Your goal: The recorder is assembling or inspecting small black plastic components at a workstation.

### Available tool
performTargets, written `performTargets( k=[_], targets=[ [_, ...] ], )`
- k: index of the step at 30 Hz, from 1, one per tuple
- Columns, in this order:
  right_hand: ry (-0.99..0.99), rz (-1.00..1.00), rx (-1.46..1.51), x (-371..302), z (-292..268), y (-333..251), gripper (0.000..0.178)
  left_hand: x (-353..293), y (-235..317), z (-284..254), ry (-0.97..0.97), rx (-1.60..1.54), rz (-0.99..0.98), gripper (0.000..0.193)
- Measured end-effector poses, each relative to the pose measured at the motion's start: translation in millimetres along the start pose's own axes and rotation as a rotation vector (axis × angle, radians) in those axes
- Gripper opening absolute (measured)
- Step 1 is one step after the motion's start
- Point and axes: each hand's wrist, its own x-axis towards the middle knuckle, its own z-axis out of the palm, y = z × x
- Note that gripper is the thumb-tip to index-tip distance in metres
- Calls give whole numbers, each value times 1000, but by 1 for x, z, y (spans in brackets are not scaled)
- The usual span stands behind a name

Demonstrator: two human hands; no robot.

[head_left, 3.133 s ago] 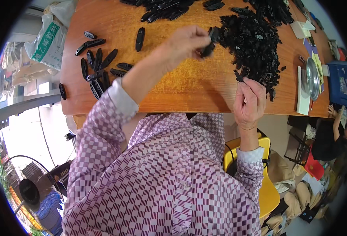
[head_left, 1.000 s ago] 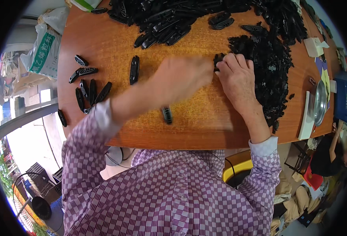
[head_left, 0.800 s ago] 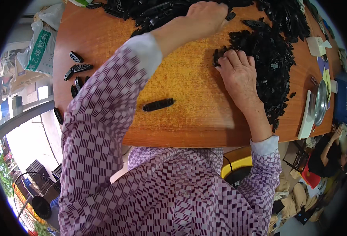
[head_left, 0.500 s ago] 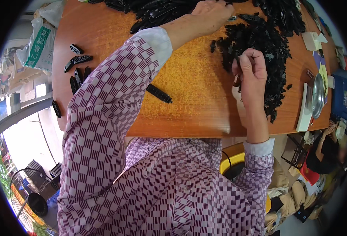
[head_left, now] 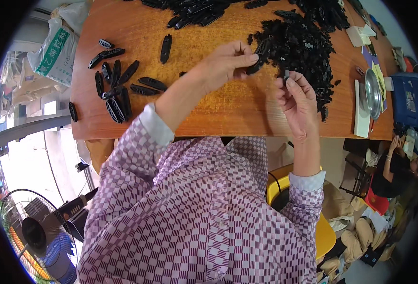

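Brown wood, worn yellowish in the middle, forms a tabletop (head_left: 232, 113) across the far half of the view, seen from above by a person in a purple-and-white checked shirt (head_left: 218, 203). At the near left stands a fan (head_left: 35, 233); beyond it, a white sack (head_left: 55, 49) with a green band sits beside the table. One black oval part (head_left: 73, 111) lies by the table's left edge. To its right is a loose cluster of similar black parts (head_left: 116, 78), some overlapping, then a single upright-pointing one (head_left: 166, 48). A far pile of long black parts (head_left: 197, 12) reaches the picture's upper edge. In the centre, the left hand (head_left: 228, 61) grips a black oval piece (head_left: 261, 54) between thumb and fingers, at the left side of a heap of small black pieces (head_left: 303, 52). Just nearer and to the right, the right hand (head_left: 298, 97) pinches a small dark piece (head_left: 286, 74) between thumb and fingertip. Farther right are a white tissue box (head_left: 358, 35), a shiny metal dish (head_left: 373, 94) and, beyond the table's right edge, a blue container (head_left: 409, 97).
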Motion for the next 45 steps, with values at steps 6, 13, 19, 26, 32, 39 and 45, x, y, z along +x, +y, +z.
performTargets(
  k=[6, 13, 19, 26, 32, 39, 45],
  targets=[
    [-82, -447, -911, -19, 11, -1, 7, -44, -14, 26, -82, -286, -52, 21],
    [-359, -656, -1449, -33, 28, -30, 13, -57, -21, 32, -111, 20, -45, 30],
    [-594, -541, -1676, -30, 30, -35, 12, -62, -22, 37, -97, 263, -55, 28],
    [-345, -459, -1392, -25, 24, -17, 26, -71, -28, 32, -63, 218, -11, 25],
    [-208, -12, -821, -15, 3, 10, 45, -73, -28, 38, -62, 346, 10, 42],
    [-72, -89, -475, 2, 14, 42, 41, -64, -22, 35, 21, 595, 125, 59],
    [-32, -120, -481, 19, 37, 49, 37, -54, -11, 15, 9, 640, 150, 59]
  ],
)
